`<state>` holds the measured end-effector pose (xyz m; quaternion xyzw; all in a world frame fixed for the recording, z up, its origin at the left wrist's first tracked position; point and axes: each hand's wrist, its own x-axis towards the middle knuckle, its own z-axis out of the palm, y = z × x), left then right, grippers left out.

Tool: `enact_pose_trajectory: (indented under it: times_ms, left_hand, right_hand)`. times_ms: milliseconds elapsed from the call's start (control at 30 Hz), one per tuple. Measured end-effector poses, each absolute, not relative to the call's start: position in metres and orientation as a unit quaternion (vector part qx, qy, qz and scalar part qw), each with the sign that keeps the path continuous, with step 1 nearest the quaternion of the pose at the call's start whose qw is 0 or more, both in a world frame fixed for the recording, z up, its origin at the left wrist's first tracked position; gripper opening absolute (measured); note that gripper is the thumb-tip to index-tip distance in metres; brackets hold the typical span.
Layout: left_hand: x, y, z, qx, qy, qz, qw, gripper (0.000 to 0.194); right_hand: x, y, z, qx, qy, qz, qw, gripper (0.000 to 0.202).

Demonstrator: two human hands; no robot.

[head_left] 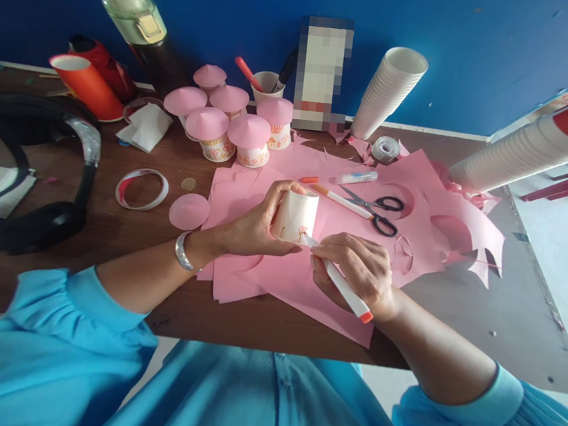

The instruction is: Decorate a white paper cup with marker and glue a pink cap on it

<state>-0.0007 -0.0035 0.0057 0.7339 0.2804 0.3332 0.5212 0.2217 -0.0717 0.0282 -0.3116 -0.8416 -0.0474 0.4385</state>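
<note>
My left hand is wrapped around a white paper cup, held upside down above the pink paper sheets. Small orange-red flower drawings and a short stem mark show near the cup's lower rim. In my right hand is a white marker with a red end, its tip touching or very close to the drawn flower. Just beyond lie an orange-and-white marker, its orange cap, black-handled scissors and a glue stick.
Several decorated cups with pink cone tops stand at the back. A loose pink cone and a tape roll lie left. Tall cup stacks rise behind and right. A black headset-like strap sits far left, near a bottle.
</note>
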Motion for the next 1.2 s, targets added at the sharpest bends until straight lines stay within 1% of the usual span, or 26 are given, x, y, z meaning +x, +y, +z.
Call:
enact_pose_trajectory:
  times_ms: [233,433,667,1200]
  left_hand:
    - [-0.0013,-0.0037,0.0058,0.739,0.286,0.328,0.514,0.087]
    - [-0.0007,-0.0039,0.0063,0.737,0.280,0.330,0.519,0.085]
    - [-0.0005,-0.0034,0.0037,0.740,0.263,0.342,0.515,0.083]
    - [-0.0003,-0.0020,0.0047,0.749,0.256,0.342,0.506,0.082]
  right_hand:
    - [0.2215,-0.0717,0.0289,-0.303,-0.847,-0.044,0.434,0.020]
    - [0.2214,-0.0714,0.0286,-0.305,-0.849,-0.045,0.429,0.019]
    - [0.2229,-0.0710,0.0302,-0.309,-0.846,-0.050,0.432,0.023]
    - [0.2208,-0.0726,0.0335,-0.305,-0.850,-0.048,0.428,0.019]
